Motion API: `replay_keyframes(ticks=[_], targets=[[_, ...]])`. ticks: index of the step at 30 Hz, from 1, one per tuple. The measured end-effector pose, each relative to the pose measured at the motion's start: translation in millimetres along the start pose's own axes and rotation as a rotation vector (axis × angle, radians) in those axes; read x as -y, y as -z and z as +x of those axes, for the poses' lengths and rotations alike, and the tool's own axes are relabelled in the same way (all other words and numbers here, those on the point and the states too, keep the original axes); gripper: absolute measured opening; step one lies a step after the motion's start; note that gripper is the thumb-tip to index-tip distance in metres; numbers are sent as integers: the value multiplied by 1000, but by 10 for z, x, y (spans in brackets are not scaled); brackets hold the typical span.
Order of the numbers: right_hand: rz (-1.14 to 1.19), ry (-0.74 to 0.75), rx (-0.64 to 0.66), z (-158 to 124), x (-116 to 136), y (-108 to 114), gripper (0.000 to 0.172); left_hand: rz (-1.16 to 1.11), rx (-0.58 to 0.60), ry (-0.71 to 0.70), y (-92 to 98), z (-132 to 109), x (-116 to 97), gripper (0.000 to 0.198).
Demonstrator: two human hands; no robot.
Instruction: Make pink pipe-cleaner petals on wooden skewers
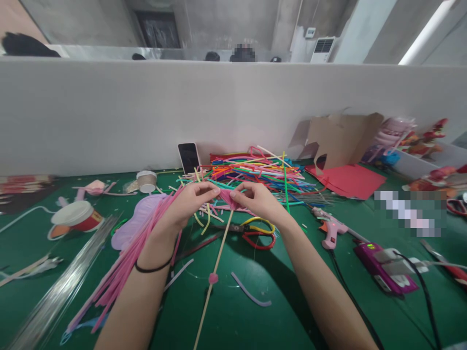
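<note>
My left hand [197, 197] pinches the left edge of a small pink fuzzy piece [226, 198], which looks made of pipe cleaners. Thumb and forefinger of my right hand [251, 197] are closed on its right edge. From beneath the piece a thin wooden stick [221, 248] runs down toward me, with a small pink knob [213, 278] partway along it. Below my hands lie scissors [258, 231] with one yellow and one red handle. A bundle of pink pipe cleaners [126, 265] lies beside and partly behind my left forearm.
A heap of coloured pipe cleaners [251, 167] lies behind my hands, near an upright phone [189, 158]. At right are a pink glue gun [332, 228], a purple power strip [385, 270] and red sheets [346, 181]. A paper cup [78, 216] and clear rods [69, 277] lie left.
</note>
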State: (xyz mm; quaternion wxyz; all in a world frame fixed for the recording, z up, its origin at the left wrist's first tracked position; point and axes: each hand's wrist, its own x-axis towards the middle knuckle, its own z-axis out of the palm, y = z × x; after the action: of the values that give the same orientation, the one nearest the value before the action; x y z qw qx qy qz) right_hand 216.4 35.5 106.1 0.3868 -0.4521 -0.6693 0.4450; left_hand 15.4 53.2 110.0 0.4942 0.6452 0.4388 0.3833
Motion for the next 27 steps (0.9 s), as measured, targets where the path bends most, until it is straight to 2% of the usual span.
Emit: replay_keyframes(ticks=[4, 8, 20, 27], targets=[[50, 77, 36, -8, 8, 14, 29, 121, 32, -61, -87, -55, -97, 26], [101, 38, 41, -9, 38, 7, 30, 146, -13, -68, -140, -60, -129, 24], [134, 40, -6, -1, 30, 6, 27, 90, -35, -58, -90, -25, -86, 21], [113, 6, -11, 1, 45, 16, 23, 86, -87, -67, -64, -27, -67, 22]])
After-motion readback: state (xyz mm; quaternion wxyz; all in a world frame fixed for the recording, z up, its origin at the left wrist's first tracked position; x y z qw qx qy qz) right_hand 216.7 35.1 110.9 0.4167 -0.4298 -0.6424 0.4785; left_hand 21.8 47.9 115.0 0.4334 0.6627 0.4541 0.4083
